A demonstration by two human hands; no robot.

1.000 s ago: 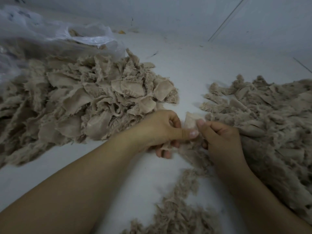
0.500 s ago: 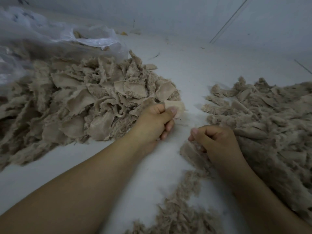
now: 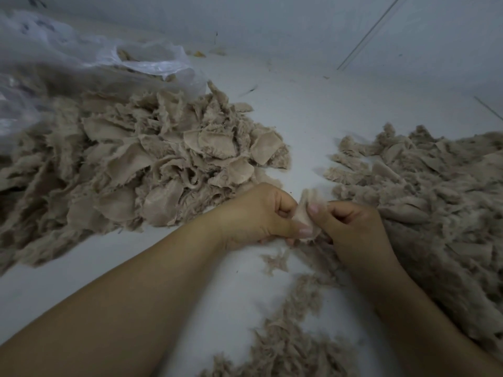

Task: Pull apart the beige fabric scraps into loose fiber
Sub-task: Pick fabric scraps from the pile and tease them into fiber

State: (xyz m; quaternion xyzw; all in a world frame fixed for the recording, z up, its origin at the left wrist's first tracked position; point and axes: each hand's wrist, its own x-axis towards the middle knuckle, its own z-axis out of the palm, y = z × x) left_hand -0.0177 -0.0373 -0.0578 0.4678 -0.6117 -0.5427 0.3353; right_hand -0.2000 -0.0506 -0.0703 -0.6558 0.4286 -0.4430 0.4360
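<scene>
Head view, looking down at my forearms on a pale surface. My left hand (image 3: 261,213) and right hand (image 3: 351,227) meet at the centre, each with thumb and curled fingers pinching one small beige scrap (image 3: 303,213) held between them, just above the surface. A heap of whole scraps (image 3: 141,164) lies to the left, under a clear bag (image 3: 81,58); fluffier pulled fiber (image 3: 435,191) is piled on the right, with tufts (image 3: 275,261) below my hands. To tear it well, I judge I should grip close together near the edge and pull steadily outward.
</scene>
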